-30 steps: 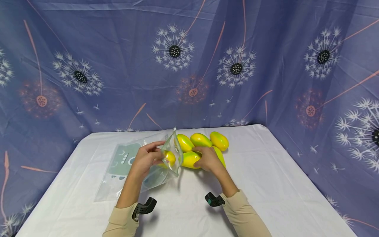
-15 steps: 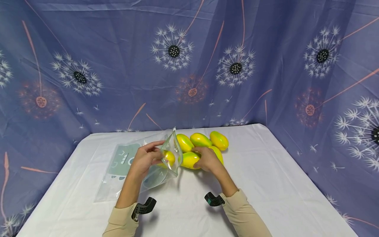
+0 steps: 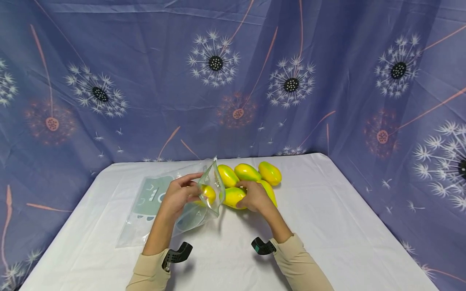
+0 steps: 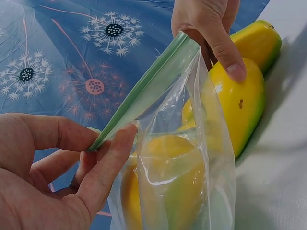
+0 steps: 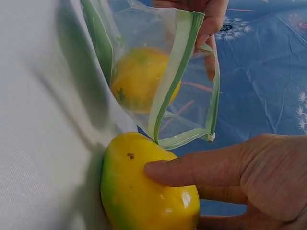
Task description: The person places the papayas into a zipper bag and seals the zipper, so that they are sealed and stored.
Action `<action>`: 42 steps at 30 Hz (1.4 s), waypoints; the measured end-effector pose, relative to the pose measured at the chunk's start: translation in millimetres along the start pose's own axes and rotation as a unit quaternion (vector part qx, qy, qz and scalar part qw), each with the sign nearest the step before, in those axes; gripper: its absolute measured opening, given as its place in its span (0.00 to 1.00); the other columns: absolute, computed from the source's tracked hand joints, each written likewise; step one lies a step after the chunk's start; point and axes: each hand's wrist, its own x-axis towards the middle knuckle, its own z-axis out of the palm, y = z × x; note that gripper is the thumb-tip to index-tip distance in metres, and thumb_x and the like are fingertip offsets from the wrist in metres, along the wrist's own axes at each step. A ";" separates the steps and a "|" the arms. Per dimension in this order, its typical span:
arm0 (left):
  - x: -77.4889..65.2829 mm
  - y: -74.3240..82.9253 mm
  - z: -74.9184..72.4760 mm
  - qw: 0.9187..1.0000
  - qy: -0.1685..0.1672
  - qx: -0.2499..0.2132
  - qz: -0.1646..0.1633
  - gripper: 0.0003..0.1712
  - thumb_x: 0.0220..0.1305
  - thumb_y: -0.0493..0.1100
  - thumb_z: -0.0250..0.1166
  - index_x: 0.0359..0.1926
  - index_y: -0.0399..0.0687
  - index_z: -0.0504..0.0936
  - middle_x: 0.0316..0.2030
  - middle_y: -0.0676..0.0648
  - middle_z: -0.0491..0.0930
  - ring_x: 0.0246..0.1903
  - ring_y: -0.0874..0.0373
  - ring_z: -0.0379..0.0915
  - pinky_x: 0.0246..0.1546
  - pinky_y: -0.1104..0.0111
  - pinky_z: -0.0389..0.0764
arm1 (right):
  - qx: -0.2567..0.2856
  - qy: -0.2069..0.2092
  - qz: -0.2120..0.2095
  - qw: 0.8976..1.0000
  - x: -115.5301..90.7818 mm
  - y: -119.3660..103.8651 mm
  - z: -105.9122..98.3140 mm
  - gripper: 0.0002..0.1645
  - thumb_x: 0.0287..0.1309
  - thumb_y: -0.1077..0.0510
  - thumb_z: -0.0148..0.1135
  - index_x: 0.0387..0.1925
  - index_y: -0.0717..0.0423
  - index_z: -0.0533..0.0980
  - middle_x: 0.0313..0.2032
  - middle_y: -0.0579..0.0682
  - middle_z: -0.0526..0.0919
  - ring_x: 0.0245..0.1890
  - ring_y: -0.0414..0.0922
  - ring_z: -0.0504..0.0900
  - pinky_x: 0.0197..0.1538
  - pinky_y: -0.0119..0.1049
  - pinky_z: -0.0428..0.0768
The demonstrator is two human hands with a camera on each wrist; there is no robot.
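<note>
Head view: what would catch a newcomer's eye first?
Probably the glossy yellow-green oval fruits clustered on the white cloth, one gripped by the right hand. Left of them, the left hand pinches a clear, green-rimmed plastic bag, a yellow fruit inside. Behind hangs a blue fabric curtain printed with dandelions.

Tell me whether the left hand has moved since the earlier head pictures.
No. Judged against the table in the head view, the left hand shows no visible shift; it still pinches the bag.
</note>
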 end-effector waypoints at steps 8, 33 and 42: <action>-0.6 1.3 0.7 1.000 -0.003 0.001 0.001 0.32 0.57 0.23 0.59 0.65 0.34 0.76 0.36 0.45 0.72 0.33 0.54 0.76 0.38 0.60 0.89 | 0.012 0.024 -0.012 1.000 -3.4 -3.2 -5.5 0.39 0.35 0.60 0.83 0.56 0.54 0.83 0.51 0.56 0.87 0.54 0.57 0.82 0.58 0.52 0.80; -0.1 1.6 2.4 1.000 -0.002 -0.002 -0.001 0.33 0.55 0.22 0.59 0.65 0.32 0.76 0.35 0.46 0.71 0.33 0.55 0.76 0.38 0.61 0.89 | 0.061 0.082 -0.006 0.995 -13.5 -11.8 -30.3 0.36 0.42 0.55 0.80 0.58 0.51 0.82 0.53 0.52 0.86 0.51 0.52 0.82 0.54 0.52 0.79; -1.4 0.7 1.4 1.000 0.002 -0.001 -0.005 0.32 0.56 0.22 0.60 0.64 0.32 0.77 0.35 0.46 0.71 0.32 0.56 0.75 0.38 0.61 0.89 | 0.098 0.076 -0.018 0.992 -16.5 -18.3 -30.4 0.35 0.41 0.55 0.81 0.57 0.49 0.83 0.50 0.49 0.87 0.49 0.51 0.83 0.52 0.48 0.81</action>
